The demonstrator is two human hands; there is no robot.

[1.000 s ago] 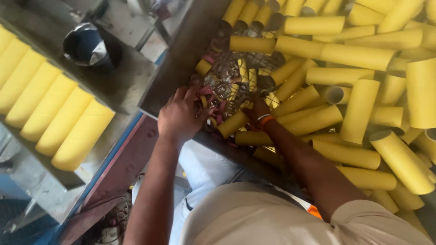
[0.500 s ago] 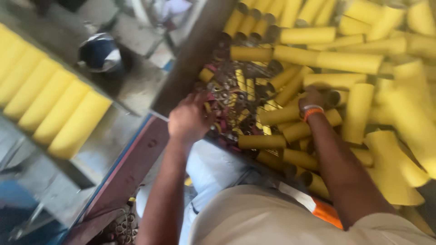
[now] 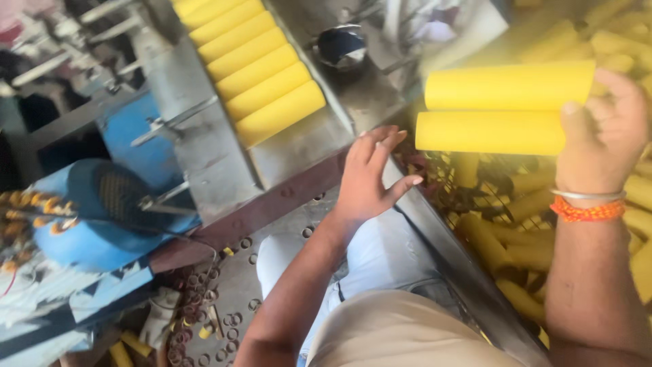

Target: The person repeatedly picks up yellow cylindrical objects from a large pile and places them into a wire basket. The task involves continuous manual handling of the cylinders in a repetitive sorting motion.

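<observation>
Lifted now, right hand (image 3: 601,129) fingers clasp two yellow tubes (image 3: 502,109); left hand (image 3: 370,173) open.

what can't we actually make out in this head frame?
- Bin of yellow tubes: blurred, cut off by the right edge.
- Right hand: fingers hidden behind the two yellow tubes it holds.
- Round dark object: too blurred to identify.
- Left hand: contact with the metal ledge unclear.

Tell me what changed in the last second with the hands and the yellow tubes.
The right hand rose out of the bin, now holding two yellow tubes lifted toward the metal tray. The left hand left the pile and hangs open and empty over the bin's edge. The row of yellow tubes on the tray stayed in place.
</observation>
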